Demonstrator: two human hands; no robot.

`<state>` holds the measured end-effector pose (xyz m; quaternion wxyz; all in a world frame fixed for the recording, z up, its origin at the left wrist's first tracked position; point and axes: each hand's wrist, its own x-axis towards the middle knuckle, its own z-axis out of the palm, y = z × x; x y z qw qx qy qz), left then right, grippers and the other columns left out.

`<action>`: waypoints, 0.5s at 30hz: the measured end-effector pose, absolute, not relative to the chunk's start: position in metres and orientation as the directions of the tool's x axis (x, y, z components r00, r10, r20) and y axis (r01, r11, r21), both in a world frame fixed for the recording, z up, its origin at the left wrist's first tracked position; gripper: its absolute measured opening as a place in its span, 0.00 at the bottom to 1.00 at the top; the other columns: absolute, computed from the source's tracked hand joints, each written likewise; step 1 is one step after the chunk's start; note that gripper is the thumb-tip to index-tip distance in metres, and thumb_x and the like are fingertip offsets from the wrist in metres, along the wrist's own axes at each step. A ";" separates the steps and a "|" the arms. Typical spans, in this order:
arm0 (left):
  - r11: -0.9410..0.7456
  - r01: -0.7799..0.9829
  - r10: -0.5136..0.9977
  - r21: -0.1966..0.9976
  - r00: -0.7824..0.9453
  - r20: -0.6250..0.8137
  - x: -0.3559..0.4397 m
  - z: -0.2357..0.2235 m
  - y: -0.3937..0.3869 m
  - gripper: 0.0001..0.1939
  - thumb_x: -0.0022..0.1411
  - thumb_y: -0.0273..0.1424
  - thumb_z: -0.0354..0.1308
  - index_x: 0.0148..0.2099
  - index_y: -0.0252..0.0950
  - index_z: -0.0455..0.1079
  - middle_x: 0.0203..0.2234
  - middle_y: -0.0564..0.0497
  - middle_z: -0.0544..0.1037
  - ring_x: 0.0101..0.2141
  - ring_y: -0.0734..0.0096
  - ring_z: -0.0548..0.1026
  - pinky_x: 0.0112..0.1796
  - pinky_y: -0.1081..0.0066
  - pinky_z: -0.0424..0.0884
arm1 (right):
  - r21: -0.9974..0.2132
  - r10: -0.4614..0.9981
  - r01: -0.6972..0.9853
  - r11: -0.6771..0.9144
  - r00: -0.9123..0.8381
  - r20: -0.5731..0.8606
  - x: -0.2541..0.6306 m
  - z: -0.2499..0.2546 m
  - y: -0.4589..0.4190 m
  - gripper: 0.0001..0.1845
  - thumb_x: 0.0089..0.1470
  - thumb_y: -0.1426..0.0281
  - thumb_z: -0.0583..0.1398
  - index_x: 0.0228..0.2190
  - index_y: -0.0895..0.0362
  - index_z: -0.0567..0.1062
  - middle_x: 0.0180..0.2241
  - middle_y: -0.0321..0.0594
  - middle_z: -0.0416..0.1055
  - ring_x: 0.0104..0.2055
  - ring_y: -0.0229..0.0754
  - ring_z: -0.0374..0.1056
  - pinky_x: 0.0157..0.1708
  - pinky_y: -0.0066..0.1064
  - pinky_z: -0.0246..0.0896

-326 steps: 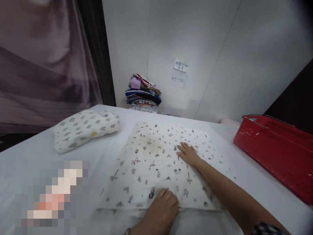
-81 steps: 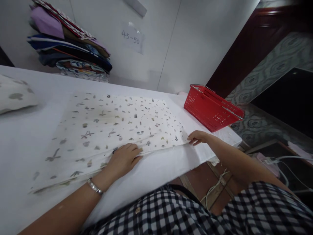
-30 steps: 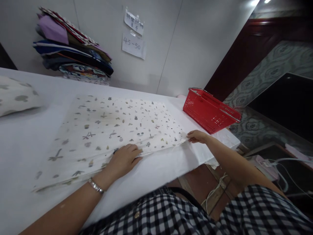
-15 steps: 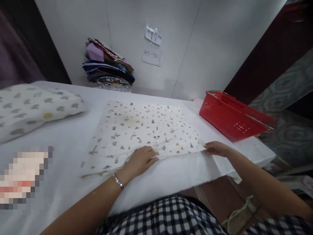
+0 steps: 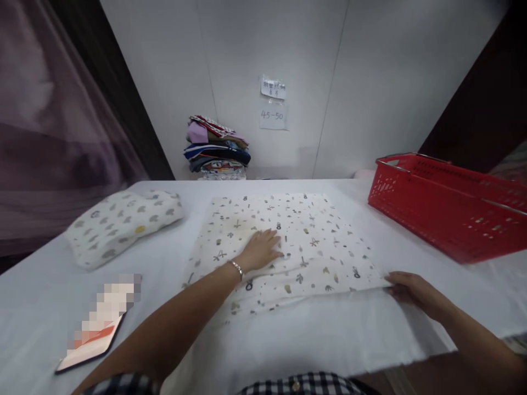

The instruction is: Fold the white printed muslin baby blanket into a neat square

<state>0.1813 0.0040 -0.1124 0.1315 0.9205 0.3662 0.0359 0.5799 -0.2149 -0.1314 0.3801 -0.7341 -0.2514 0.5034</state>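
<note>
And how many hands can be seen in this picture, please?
2. The left hand lies on the flat cloth; the right hand pinches its near right corner. No other hand shows.

We can pass between the printed cloth (image 5: pixel 313 230) and the red basket (image 5: pixel 447 206), though our right hand (image 5: pixel 414 291) partly fills the near end. Left of the cloth, a gap runs beside the bundled fabric (image 5: pixel 125 225); our left forearm (image 5: pixel 185 307) bars its near end.
</note>
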 end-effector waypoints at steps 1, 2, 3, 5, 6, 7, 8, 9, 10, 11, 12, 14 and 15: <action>-0.645 0.723 0.732 0.245 0.677 -0.071 0.178 -0.119 0.018 0.34 0.61 0.52 0.39 0.63 0.39 0.52 0.64 0.45 0.49 0.62 0.54 0.45 0.58 0.51 0.43 | -0.812 0.752 -0.025 -0.583 0.364 -0.550 0.580 -0.132 -0.216 0.10 0.43 0.64 0.64 0.24 0.56 0.69 0.22 0.38 0.70 0.23 0.35 0.67 0.25 0.22 0.65; -0.586 0.778 0.784 0.227 0.615 -0.086 0.172 -0.124 0.031 0.34 0.61 0.52 0.37 0.63 0.38 0.51 0.64 0.44 0.48 0.63 0.53 0.45 0.58 0.48 0.41 | -0.812 0.749 -0.033 -0.582 0.366 -0.552 0.581 -0.134 -0.217 0.11 0.43 0.64 0.64 0.23 0.56 0.69 0.22 0.38 0.70 0.23 0.35 0.66 0.24 0.22 0.65; -0.528 0.823 0.827 0.210 0.555 -0.094 0.167 -0.128 0.042 0.35 0.61 0.53 0.36 0.64 0.38 0.50 0.64 0.44 0.47 0.63 0.53 0.44 0.58 0.47 0.41 | -0.811 0.747 -0.038 -0.583 0.368 -0.554 0.583 -0.135 -0.218 0.11 0.43 0.63 0.64 0.23 0.55 0.69 0.22 0.38 0.70 0.23 0.36 0.66 0.24 0.22 0.65; -0.456 0.869 0.873 0.190 0.478 -0.092 0.158 -0.132 0.055 0.35 0.61 0.53 0.34 0.64 0.39 0.49 0.64 0.44 0.47 0.63 0.52 0.44 0.57 0.46 0.41 | -0.810 0.745 -0.032 -0.586 0.374 -0.553 0.585 -0.138 -0.219 0.11 0.42 0.62 0.65 0.23 0.54 0.69 0.22 0.39 0.70 0.24 0.37 0.67 0.24 0.23 0.66; -0.444 0.877 0.882 0.182 0.464 -0.085 0.156 -0.133 0.056 0.35 0.61 0.53 0.35 0.64 0.39 0.49 0.64 0.44 0.47 0.63 0.52 0.44 0.57 0.47 0.41 | -0.809 0.745 -0.025 -0.588 0.374 -0.553 0.587 -0.140 -0.219 0.11 0.42 0.61 0.65 0.22 0.53 0.70 0.23 0.39 0.70 0.25 0.39 0.68 0.25 0.24 0.66; -0.454 0.873 0.879 0.178 0.471 -0.068 0.156 -0.134 0.053 0.36 0.61 0.54 0.35 0.64 0.39 0.48 0.64 0.44 0.46 0.63 0.52 0.43 0.57 0.47 0.41 | -0.807 0.743 -0.019 -0.590 0.378 -0.552 0.588 -0.141 -0.219 0.11 0.42 0.61 0.65 0.22 0.52 0.70 0.23 0.40 0.71 0.26 0.40 0.68 0.25 0.25 0.67; -0.494 0.852 0.860 0.175 0.508 -0.046 0.158 -0.135 0.048 0.36 0.61 0.54 0.35 0.65 0.40 0.47 0.65 0.45 0.44 0.63 0.53 0.41 0.58 0.49 0.39 | -0.804 0.739 -0.015 -0.594 0.384 -0.553 0.589 -0.142 -0.219 0.10 0.42 0.60 0.64 0.22 0.52 0.71 0.24 0.41 0.71 0.26 0.42 0.69 0.25 0.27 0.67; -0.559 0.811 0.821 0.173 0.571 -0.022 0.162 -0.136 0.043 0.36 0.61 0.54 0.35 0.65 0.40 0.46 0.65 0.46 0.43 0.63 0.54 0.40 0.59 0.51 0.38 | -0.798 0.730 -0.010 -0.603 0.396 -0.557 0.590 -0.143 -0.219 0.10 0.42 0.60 0.64 0.23 0.52 0.71 0.24 0.42 0.71 0.26 0.43 0.69 0.25 0.28 0.67; -0.637 0.752 0.762 0.171 0.647 -0.007 0.166 -0.137 0.039 0.35 0.61 0.54 0.35 0.66 0.42 0.44 0.65 0.48 0.42 0.63 0.57 0.39 0.59 0.53 0.35 | -0.793 0.724 -0.003 -0.610 0.405 -0.558 0.591 -0.144 -0.218 0.10 0.42 0.59 0.64 0.23 0.51 0.71 0.24 0.42 0.71 0.26 0.44 0.69 0.25 0.29 0.68; -0.709 0.684 0.693 0.173 0.721 -0.011 0.170 -0.137 0.037 0.35 0.62 0.53 0.34 0.66 0.43 0.43 0.65 0.51 0.41 0.64 0.59 0.39 0.60 0.54 0.33 | -0.789 0.720 0.006 -0.614 0.412 -0.558 0.591 -0.144 -0.218 0.10 0.41 0.59 0.64 0.23 0.52 0.72 0.24 0.43 0.72 0.26 0.45 0.69 0.25 0.29 0.68; -0.755 0.630 0.636 0.179 0.771 -0.029 0.172 -0.137 0.039 0.34 0.62 0.53 0.34 0.66 0.45 0.42 0.65 0.52 0.41 0.64 0.61 0.39 0.60 0.55 0.32 | -0.784 0.716 0.016 -0.620 0.420 -0.558 0.592 -0.144 -0.218 0.11 0.41 0.59 0.64 0.23 0.52 0.72 0.24 0.43 0.72 0.26 0.45 0.69 0.25 0.29 0.68; -0.737 0.650 0.647 0.185 0.758 -0.084 0.173 -0.134 0.055 0.34 0.62 0.53 0.33 0.66 0.45 0.43 0.65 0.52 0.43 0.63 0.61 0.41 0.60 0.53 0.32 | -0.775 0.703 0.023 -0.631 0.439 -0.560 0.593 -0.144 -0.218 0.12 0.39 0.59 0.65 0.23 0.53 0.72 0.24 0.44 0.72 0.26 0.45 0.69 0.25 0.29 0.68; -0.677 0.714 0.710 0.176 0.697 -0.099 0.171 -0.132 0.066 0.34 0.62 0.53 0.33 0.65 0.43 0.44 0.65 0.50 0.44 0.63 0.58 0.42 0.59 0.51 0.33 | -0.772 0.694 0.017 -0.636 0.450 -0.562 0.593 -0.144 -0.217 0.12 0.38 0.60 0.66 0.24 0.54 0.73 0.24 0.44 0.72 0.25 0.45 0.69 0.24 0.29 0.68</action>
